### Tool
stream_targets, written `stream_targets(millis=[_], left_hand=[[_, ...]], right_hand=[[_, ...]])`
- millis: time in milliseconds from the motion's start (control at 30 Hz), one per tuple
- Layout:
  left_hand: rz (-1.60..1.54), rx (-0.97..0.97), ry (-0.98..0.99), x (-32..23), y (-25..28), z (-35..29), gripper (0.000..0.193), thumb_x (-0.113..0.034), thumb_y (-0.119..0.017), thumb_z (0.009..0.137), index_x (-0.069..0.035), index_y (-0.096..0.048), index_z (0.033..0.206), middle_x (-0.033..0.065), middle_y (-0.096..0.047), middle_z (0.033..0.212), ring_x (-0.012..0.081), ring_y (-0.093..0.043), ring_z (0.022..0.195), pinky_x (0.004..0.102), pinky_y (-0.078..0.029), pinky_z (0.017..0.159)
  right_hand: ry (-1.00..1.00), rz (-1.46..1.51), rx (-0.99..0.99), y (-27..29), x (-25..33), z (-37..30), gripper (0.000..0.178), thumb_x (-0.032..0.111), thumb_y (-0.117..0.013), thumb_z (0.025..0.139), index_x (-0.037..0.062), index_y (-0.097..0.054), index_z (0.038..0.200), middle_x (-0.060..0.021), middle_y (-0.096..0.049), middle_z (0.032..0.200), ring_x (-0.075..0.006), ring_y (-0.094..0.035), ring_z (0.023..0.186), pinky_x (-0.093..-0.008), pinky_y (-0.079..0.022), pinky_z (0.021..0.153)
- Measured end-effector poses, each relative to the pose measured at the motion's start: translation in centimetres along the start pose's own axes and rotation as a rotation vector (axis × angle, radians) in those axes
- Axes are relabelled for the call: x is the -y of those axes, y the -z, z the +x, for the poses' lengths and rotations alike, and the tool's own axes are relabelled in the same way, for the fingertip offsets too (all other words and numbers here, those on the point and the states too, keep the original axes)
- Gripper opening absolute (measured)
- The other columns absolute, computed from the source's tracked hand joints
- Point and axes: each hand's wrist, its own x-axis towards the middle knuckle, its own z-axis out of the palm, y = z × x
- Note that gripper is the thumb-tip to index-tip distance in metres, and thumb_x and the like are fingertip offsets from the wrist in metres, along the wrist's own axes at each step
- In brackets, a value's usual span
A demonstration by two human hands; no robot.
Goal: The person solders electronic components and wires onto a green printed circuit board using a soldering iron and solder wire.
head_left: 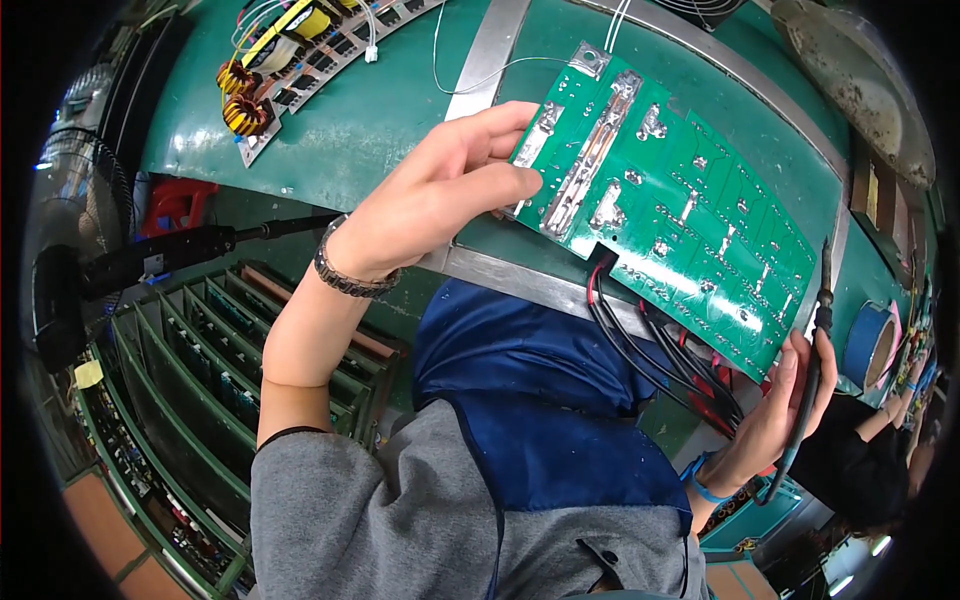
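Observation:
A green circuit board [670,210], solder side up, is tilted above the bench edge. My left hand [445,190] grips its left edge, thumb on top and the other fingers partly hidden behind it. Thick silvery solder strips and blobs lie near that thumb. At the board's lower right corner, my right hand [785,400] holds a black soldering iron [822,310], its tip pointing up and away, apart from the solder side. The fingers seem to touch the corner too. Black and red wires [690,365] hang from beneath the board; thin white wires [617,25] run off its top edge.
Another board with yellow transformers [290,32] and copper coils [248,115] lies on the green bench [350,130] at far left. A blue tape roll [868,345] sits at right. Green racks of boards [190,350] stand at lower left. Another person [860,460] is at far right.

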Motion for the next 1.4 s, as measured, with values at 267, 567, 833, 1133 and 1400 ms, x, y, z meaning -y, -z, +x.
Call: stream_targets(millis=[267, 567, 833, 1133, 1400], left_hand=[[-0.005, 0.008, 0.038, -0.3, 0.3, -1.4, 0.051, 0.004, -0.052, 0.086, 0.001, -0.041, 0.136, 0.0041, -0.058, 0.111, 0.0078, -0.053, 0.098, 0.0212, -0.045, 0.081], [-0.027, -0.03, 0.048, 0.5, 0.9, -2.6, 0.052, 0.004, -0.051, 0.087, 0.004, -0.038, 0.137, 0.0074, -0.057, 0.113, 0.0116, -0.056, 0.101, 0.0255, -0.049, 0.083], [-0.102, -0.085, 0.036, 1.1, -0.2, -2.6, 0.053, 0.005, -0.053, 0.087, 0.005, -0.037, 0.137, 0.0092, -0.057, 0.114, 0.014, -0.057, 0.101, 0.0278, -0.049, 0.087], [-0.009, 0.002, 0.006, 2.0, -3.0, -2.3, 0.052, 0.0, -0.055, 0.091, 0.004, -0.034, 0.138, 0.0124, -0.056, 0.118, 0.0166, -0.057, 0.104, 0.0303, -0.049, 0.088], [1.372, -0.377, -0.653, 0.1, 3.4, 2.2, 0.037, -0.01, -0.065, 0.085, -0.002, -0.058, 0.12, 0.0137, -0.059, 0.114, 0.0266, -0.059, 0.096, 0.0309, -0.05, 0.076]], right_hand=[[0.043, -0.045, 0.01, 0.0, -0.2, -1.5, 0.033, 0.007, -0.055, 0.094, -0.0024, -0.05, 0.125, -0.0175, -0.064, 0.109, -0.017, -0.062, 0.092, -0.0257, -0.048, 0.076], [0.074, -0.127, 0.022, 0.0, 0.8, -1.6, 0.043, 0.008, -0.059, 0.09, -0.0031, -0.045, 0.129, -0.0209, -0.06, 0.116, -0.0246, -0.06, 0.105, -0.037, -0.046, 0.094], [0.432, -0.324, 0.244, 1.2, -0.5, -0.1, 0.085, 0.036, -0.085, 0.062, -0.0014, -0.049, 0.129, -0.017, -0.058, 0.125, -0.0297, -0.057, 0.113, -0.0415, -0.04, 0.099], [0.437, -0.327, 0.019, 2.9, 1.1, 0.5, 0.038, 0.003, -0.062, 0.086, -0.0056, -0.055, 0.122, -0.0166, -0.065, 0.111, -0.024, -0.061, 0.096, -0.0348, -0.047, 0.087], [0.367, -0.148, -0.271, 0.7, 4.7, -6.3, 0.063, 0.053, -0.043, 0.096, -0.0069, -0.049, 0.117, -0.0184, -0.06, 0.077, -0.0195, -0.056, 0.06, -0.0295, -0.047, 0.055]])
